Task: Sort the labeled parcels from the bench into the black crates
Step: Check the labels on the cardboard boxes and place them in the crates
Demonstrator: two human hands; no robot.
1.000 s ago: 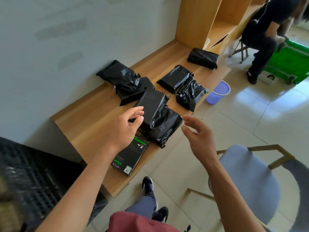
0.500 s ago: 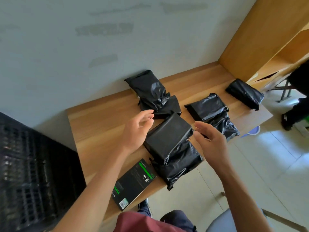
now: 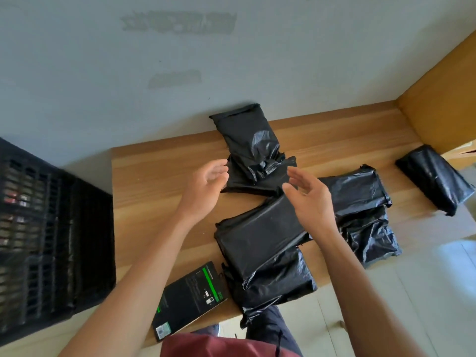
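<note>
Several black plastic-wrapped parcels lie on the wooden bench (image 3: 154, 181). A flat parcel (image 3: 260, 235) sits on top of a crumpled one (image 3: 278, 287) near the front edge. Two more parcels (image 3: 247, 140) overlap by the wall. My left hand (image 3: 206, 184) hovers open to the left of them, and my right hand (image 3: 309, 199) hovers open over the flat parcel's far end. Neither hand holds anything. A black crate (image 3: 51, 233) stands at the left of the bench.
A black box with green stripes (image 3: 190, 297) lies at the bench's front edge. Two stacked parcels (image 3: 360, 202) and a lone parcel (image 3: 435, 179) lie to the right. A wooden cabinet side (image 3: 443, 99) closes the bench's right end. The grey wall stands behind.
My view has swung left and closer to the bench, bringing the crate into sight. Both hands have moved forward, further towards the parcels by the wall, still open.
</note>
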